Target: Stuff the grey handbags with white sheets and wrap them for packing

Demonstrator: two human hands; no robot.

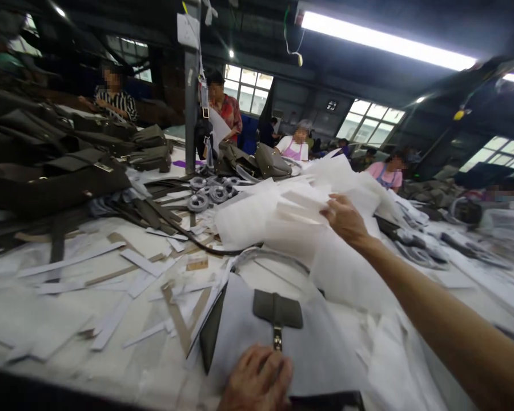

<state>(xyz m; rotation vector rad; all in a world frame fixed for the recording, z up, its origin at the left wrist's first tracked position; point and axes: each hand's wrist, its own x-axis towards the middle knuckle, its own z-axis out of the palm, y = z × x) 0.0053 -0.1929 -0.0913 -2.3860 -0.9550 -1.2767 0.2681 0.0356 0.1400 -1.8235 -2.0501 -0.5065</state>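
Observation:
My left hand [257, 379] rests at the near table edge on a grey handbag [257, 337] partly wrapped in white paper, just below its flap tab and metal clasp [277, 338]. My right hand [345, 220] reaches out across the table and grips a sheet from a heap of white tissue paper [282, 222]. The arm stretches from the lower right corner.
Paper strips and offcuts [111, 268] litter the white table. Dark finished bags [55, 177] are stacked at the left, with more bags [257, 160] and tape rolls [205, 194] further back. Several other people work at the far side.

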